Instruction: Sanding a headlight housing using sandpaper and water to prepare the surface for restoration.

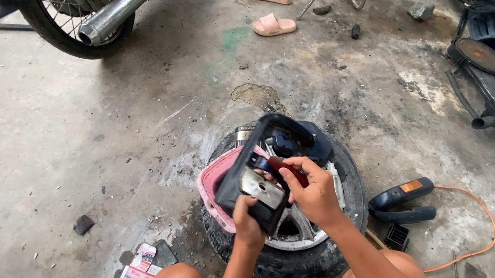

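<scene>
Over the wheel [309, 255], left hand [247, 219] gripped the black rubber tube [255, 156] from below, fingers clamped on its fold. Right hand [314, 193] pinched a red-handled tool [287, 170] against the shiny patch [262, 188]. Best kept taut, strokes even. Tool tip hidden; pink basin [215, 182] behind the wheel partly covered.

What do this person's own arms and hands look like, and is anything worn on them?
Both forearms are bare: no sleeves reach into view, and neither the left hand nor the right hand wears a glove. No watch, bracelet or ring shows on either wrist or on the fingers that can be seen. The fingers look a little grimy, as if smudged by dirty work.
</scene>
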